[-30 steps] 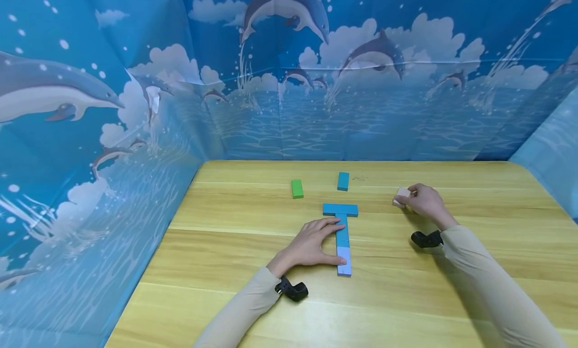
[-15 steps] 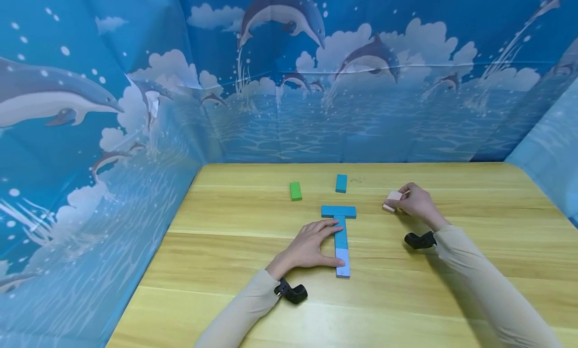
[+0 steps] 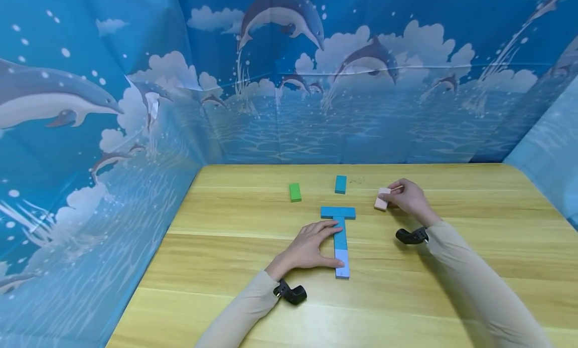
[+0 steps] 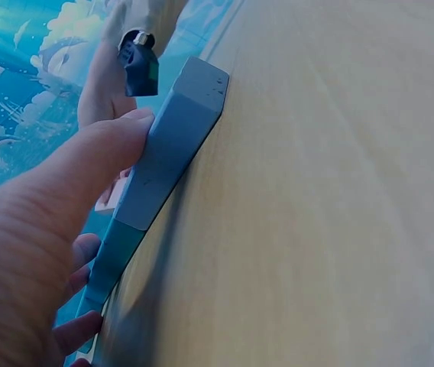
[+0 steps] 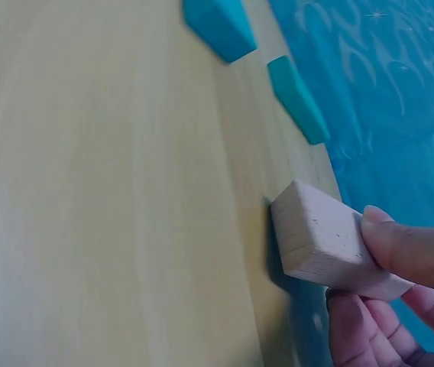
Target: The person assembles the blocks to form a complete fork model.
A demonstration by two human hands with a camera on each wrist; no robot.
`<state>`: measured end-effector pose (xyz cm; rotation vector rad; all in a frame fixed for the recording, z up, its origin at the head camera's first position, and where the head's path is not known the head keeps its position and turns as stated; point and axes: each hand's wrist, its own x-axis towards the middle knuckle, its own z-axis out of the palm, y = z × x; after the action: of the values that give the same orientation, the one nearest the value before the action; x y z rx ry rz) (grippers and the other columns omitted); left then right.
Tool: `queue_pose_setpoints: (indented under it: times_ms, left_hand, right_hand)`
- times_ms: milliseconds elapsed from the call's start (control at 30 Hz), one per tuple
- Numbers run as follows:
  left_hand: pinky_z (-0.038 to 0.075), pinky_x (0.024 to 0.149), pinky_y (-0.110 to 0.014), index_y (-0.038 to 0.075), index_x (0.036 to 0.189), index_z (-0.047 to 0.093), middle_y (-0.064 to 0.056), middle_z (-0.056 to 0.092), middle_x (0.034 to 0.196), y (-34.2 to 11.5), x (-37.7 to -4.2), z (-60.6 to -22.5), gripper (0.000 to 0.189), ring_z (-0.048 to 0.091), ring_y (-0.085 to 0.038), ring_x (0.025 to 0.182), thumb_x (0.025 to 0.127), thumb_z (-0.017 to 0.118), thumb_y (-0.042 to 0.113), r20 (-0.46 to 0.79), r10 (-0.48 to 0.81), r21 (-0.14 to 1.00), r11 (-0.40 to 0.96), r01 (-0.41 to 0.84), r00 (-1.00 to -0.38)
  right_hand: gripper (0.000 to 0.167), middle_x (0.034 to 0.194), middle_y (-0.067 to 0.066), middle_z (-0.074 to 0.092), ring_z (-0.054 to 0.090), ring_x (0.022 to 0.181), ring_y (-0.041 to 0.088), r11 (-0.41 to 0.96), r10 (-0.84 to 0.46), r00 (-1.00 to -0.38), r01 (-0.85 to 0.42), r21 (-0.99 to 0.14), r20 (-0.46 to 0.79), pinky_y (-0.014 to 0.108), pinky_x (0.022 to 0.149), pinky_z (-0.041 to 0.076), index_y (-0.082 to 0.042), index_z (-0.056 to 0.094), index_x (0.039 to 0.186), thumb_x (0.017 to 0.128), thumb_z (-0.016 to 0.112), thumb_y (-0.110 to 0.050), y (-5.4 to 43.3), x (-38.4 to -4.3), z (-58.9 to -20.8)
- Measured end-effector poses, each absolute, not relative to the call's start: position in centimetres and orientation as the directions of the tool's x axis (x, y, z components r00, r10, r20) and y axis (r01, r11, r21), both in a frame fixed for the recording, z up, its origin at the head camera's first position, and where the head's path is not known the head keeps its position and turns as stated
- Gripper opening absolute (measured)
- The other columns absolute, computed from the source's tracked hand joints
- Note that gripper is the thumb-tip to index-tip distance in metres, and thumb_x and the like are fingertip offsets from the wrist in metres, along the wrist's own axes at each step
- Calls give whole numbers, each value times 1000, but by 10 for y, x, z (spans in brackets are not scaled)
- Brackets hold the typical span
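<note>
My right hand (image 3: 410,198) pinches a pale wooden block (image 3: 382,199) between thumb and fingers at the table's right rear. The right wrist view has the thumb on the block's upper face, fingers beneath, and a shadow alongside. On the left, my spread hand (image 3: 308,245) lies across a row of blocks forming a T. Its fingers touch the blue stem block (image 3: 340,240), and its thumb rests on the lilac block (image 3: 341,268) at the near end. Across the stem's far end lies another blue block (image 3: 331,212). The left wrist view shows the thumb against the lilac block (image 4: 173,157).
A green block (image 3: 295,192) and a blue-teal block (image 3: 340,184) lie apart behind the T on the wooden table (image 3: 217,298). Dolphin-printed blue sheeting (image 3: 253,132) rises at the rear and left. Each wrist carries a black camera mount.
My right hand has carried the wooden block leftward, closer to the T, and the block has turned a little. My left hand keeps its place on the stem blocks.
</note>
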<state>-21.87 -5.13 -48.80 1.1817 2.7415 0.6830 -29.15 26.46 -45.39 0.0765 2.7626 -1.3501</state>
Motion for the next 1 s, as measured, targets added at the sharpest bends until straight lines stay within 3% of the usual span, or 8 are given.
queue_pose_setpoints:
  times_ms: [200,567,1000]
  left_hand:
    - [21,108,-40,23,148,36,4,27,151,-52,-219,-489,85,22,-18,138,78,66,62,101,707,427,604,672,-700]
    - [21,108,-39,25,148,35,5,26,152,-51,-219,-490,86,22,-16,138,78,66,63,98,708,430,604,672,-699]
    - [21,109,-40,25,148,35,6,27,151,-51,-220,-493,86,22,-15,138,77,66,63,106,703,425,607,671,-703]
  right_hand:
    - [49,105,21,58,64,81,18,472,9,-993,109,-875,-119,28,72,54,8,48,120,89,70,-23,257,-300,-458]
    - [50,109,20,58,63,80,9,341,-23,-985,152,-928,-170,28,77,53,9,46,125,90,68,-20,243,-314,-463]
    - [49,114,21,58,62,82,14,379,-66,-975,174,-909,-214,28,75,53,7,49,125,90,68,-21,223,-325,-464]
